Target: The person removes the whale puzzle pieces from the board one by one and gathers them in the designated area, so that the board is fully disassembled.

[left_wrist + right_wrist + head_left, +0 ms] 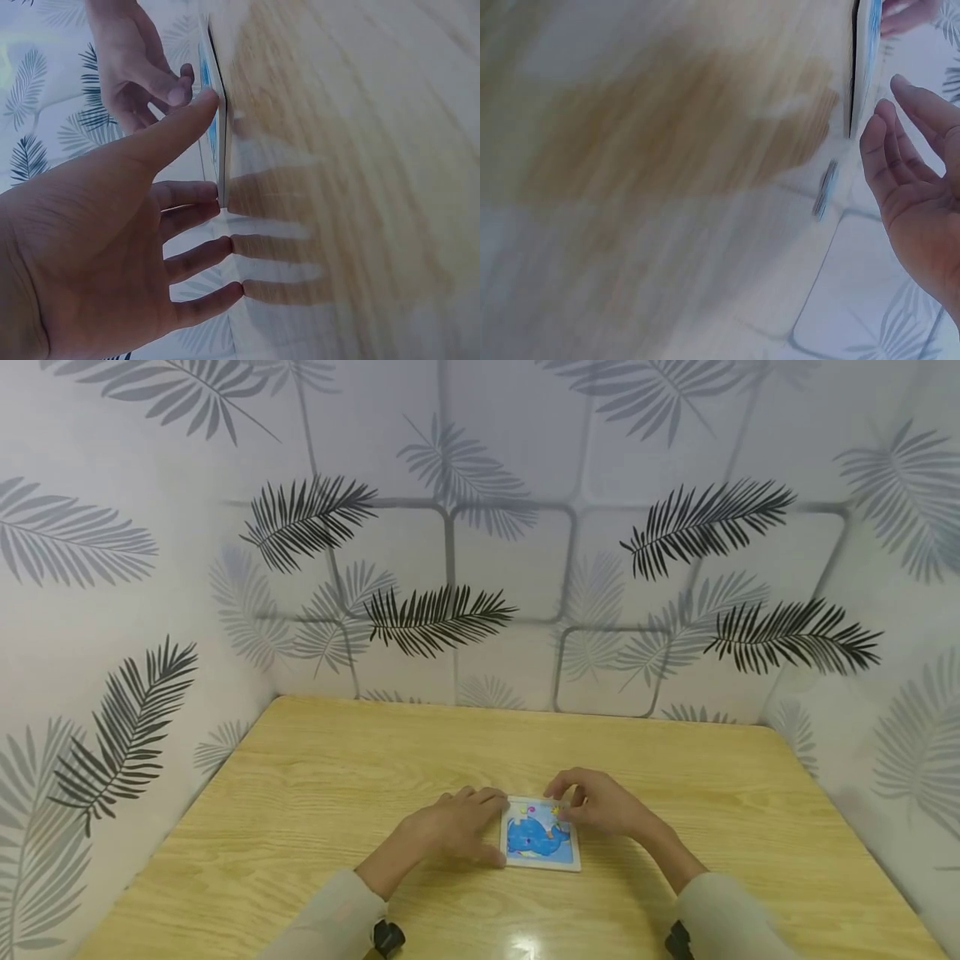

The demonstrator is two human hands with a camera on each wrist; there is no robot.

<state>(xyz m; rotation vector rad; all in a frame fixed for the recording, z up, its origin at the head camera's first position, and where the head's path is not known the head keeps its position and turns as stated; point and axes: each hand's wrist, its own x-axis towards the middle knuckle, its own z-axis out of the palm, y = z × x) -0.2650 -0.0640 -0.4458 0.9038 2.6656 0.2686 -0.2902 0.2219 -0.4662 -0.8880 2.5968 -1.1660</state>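
Note:
A small jigsaw puzzle (538, 843) with a blue whale picture and a white frame lies flat on the wooden table. At its left side is my left hand (457, 827), thumb at the near corner and fingers spread by the far corner. In the left wrist view, the thumb (202, 105) touches the puzzle's edge and two fingertips reach the table. My right hand (603, 802) arches over the upper right part, fingertips close above the picture. Nothing shows between its thumb and fingers in the right wrist view. A thin small piece (825, 189) lies on the table beside the frame there.
The light wooden table (360, 760) extends on every side of the puzzle. Pale walls with a leaf pattern (510, 668) stand behind it and at both sides. Dark devices (387, 937) sit at both sleeve cuffs.

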